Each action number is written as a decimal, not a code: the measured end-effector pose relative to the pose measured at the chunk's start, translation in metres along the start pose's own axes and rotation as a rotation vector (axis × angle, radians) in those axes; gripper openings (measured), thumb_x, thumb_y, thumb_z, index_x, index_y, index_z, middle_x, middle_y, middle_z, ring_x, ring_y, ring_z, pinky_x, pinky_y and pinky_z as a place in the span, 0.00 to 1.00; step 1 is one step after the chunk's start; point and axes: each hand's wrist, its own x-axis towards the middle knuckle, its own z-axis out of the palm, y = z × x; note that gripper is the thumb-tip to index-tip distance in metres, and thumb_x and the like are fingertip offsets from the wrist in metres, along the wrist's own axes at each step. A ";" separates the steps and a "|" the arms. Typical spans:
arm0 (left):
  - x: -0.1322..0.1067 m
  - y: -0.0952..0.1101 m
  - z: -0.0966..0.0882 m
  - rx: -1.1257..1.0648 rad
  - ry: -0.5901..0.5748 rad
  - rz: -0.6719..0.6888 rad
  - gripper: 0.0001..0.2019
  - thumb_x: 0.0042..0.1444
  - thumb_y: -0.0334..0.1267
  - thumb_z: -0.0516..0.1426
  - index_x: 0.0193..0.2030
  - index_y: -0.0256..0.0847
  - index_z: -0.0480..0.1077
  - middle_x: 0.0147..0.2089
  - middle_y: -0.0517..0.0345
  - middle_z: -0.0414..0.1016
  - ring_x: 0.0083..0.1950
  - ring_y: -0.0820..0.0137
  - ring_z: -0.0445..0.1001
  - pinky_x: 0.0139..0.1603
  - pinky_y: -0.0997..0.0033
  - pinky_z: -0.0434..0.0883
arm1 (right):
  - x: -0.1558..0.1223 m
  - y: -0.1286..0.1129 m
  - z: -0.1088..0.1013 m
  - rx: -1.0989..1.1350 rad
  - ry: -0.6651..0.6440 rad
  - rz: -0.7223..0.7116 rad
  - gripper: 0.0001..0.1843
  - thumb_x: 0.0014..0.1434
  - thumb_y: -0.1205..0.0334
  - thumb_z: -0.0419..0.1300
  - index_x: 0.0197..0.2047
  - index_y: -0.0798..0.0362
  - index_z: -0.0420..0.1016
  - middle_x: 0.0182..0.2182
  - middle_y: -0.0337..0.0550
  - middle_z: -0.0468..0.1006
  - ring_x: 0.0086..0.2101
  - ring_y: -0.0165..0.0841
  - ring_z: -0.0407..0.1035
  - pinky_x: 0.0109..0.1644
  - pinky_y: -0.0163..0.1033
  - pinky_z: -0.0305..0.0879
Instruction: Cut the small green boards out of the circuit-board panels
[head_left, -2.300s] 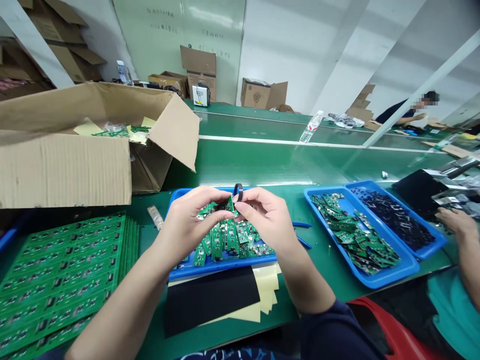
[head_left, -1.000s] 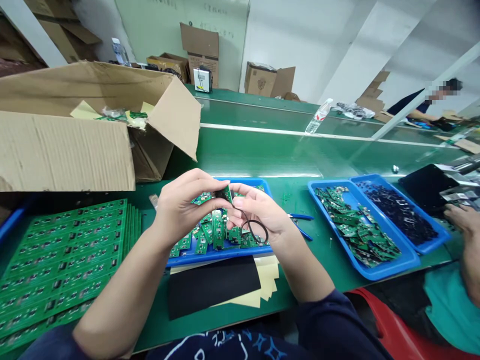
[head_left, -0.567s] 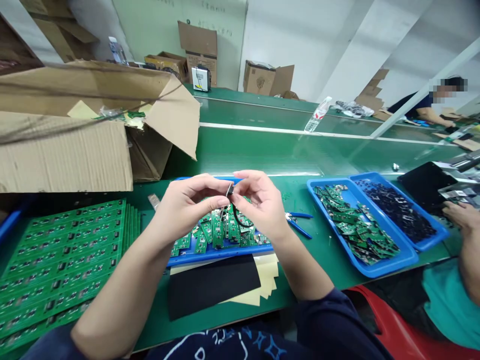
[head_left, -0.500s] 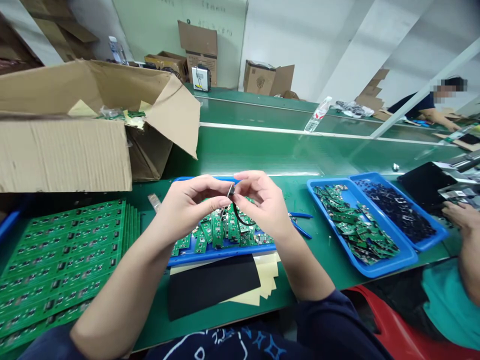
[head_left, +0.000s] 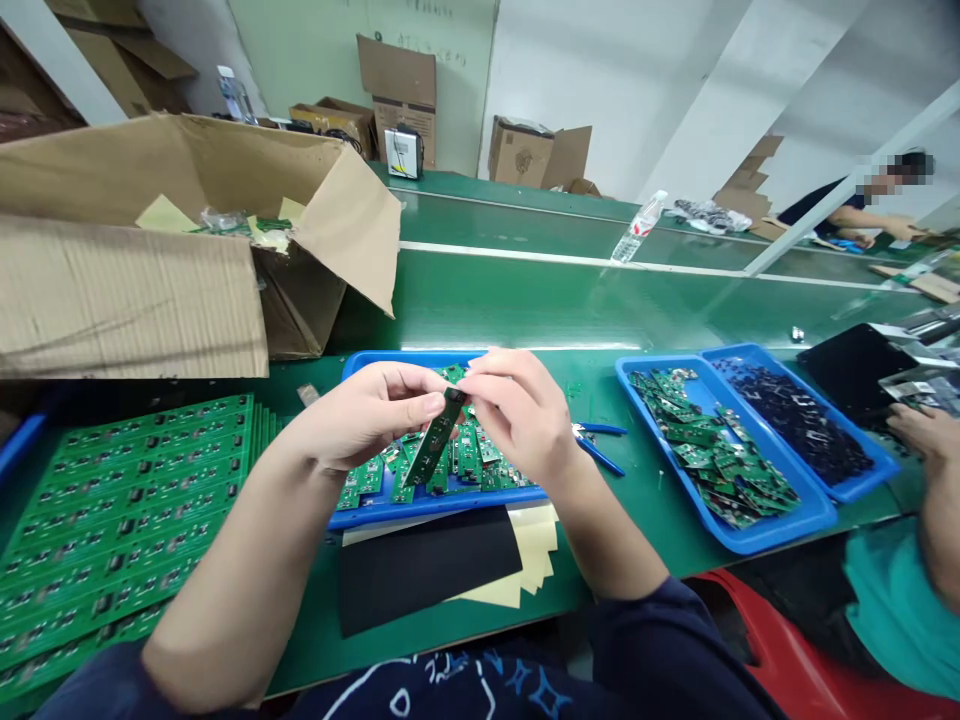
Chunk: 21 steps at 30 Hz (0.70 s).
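My hands hold a narrow green circuit board [head_left: 435, 437] with a dark strip along it, above the middle of the blue tray. Its upper end is pinched between the fingertips of my left hand [head_left: 367, 415] and my right hand [head_left: 517, 415]. The lower end tilts down to the left, clear of the pile. Beneath it, loose green circuit boards [head_left: 465, 460] lie heaped in the blue tray [head_left: 435, 510]. My fingers partly hide the board's upper end. No black wire shows.
Stacked green board panels [head_left: 127, 520] lie left, below an open cardboard box [head_left: 127, 290]. A black sheet [head_left: 427, 575] lies on yellow backing in front of the tray. Blue-handled pliers [head_left: 600, 450] and further trays [head_left: 750, 530] stand right, where a co-worker's hand [head_left: 919, 430] works.
The small dark piece and black wire loop between my fingers are gone from view. My hands now hold a narrow green board, tilted down-left. The head view has shifted slightly.
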 end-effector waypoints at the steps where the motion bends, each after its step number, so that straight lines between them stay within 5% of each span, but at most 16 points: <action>1: 0.000 0.000 0.000 -0.087 -0.019 -0.042 0.18 0.50 0.53 0.56 0.32 0.39 0.77 0.26 0.50 0.77 0.24 0.69 0.73 0.24 0.67 0.73 | 0.001 0.000 -0.001 0.029 -0.003 0.025 0.10 0.58 0.71 0.52 0.39 0.50 0.72 0.40 0.46 0.72 0.43 0.34 0.68 0.49 0.46 0.67; 4: -0.001 0.004 -0.001 -0.327 -0.100 -0.181 0.13 0.45 0.48 0.62 0.34 0.42 0.76 0.31 0.52 0.79 0.28 0.69 0.75 0.28 0.68 0.74 | 0.002 0.003 -0.008 0.090 -0.051 0.085 0.09 0.59 0.69 0.52 0.38 0.50 0.72 0.46 0.47 0.70 0.45 0.34 0.68 0.52 0.48 0.65; 9: 0.000 0.015 -0.004 -0.199 -0.244 -0.204 0.09 0.48 0.42 0.60 0.33 0.39 0.75 0.30 0.55 0.78 0.29 0.71 0.74 0.29 0.71 0.73 | 0.000 0.002 -0.012 0.032 -0.196 0.086 0.12 0.58 0.69 0.53 0.35 0.42 0.73 0.36 0.35 0.76 0.43 0.33 0.69 0.63 0.59 0.45; 13: -0.001 0.016 -0.004 0.129 -0.021 -0.023 0.10 0.50 0.42 0.59 0.35 0.38 0.73 0.32 0.54 0.77 0.32 0.70 0.74 0.33 0.70 0.73 | -0.002 -0.004 -0.010 0.069 -0.247 0.027 0.11 0.55 0.70 0.53 0.35 0.44 0.71 0.40 0.36 0.75 0.46 0.36 0.68 0.63 0.62 0.42; 16: 0.000 0.010 -0.004 0.440 0.183 0.221 0.11 0.51 0.44 0.59 0.38 0.40 0.72 0.36 0.53 0.76 0.38 0.68 0.73 0.41 0.65 0.71 | -0.004 -0.003 -0.010 0.081 -0.056 0.025 0.10 0.54 0.67 0.52 0.38 0.45 0.69 0.40 0.41 0.73 0.44 0.37 0.68 0.60 0.62 0.49; 19: -0.001 0.006 -0.004 0.646 0.245 0.407 0.09 0.52 0.41 0.59 0.40 0.45 0.71 0.39 0.55 0.76 0.40 0.68 0.73 0.52 0.55 0.66 | -0.003 0.000 -0.014 0.043 0.280 0.150 0.14 0.57 0.65 0.47 0.46 0.45 0.65 0.41 0.45 0.69 0.44 0.37 0.68 0.55 0.56 0.59; 21: -0.002 0.006 -0.002 0.740 0.253 0.481 0.08 0.52 0.37 0.58 0.41 0.49 0.71 0.39 0.58 0.76 0.40 0.70 0.73 0.55 0.51 0.62 | -0.001 0.000 -0.018 0.080 0.350 0.199 0.16 0.59 0.64 0.44 0.49 0.45 0.65 0.45 0.47 0.68 0.47 0.37 0.67 0.53 0.53 0.62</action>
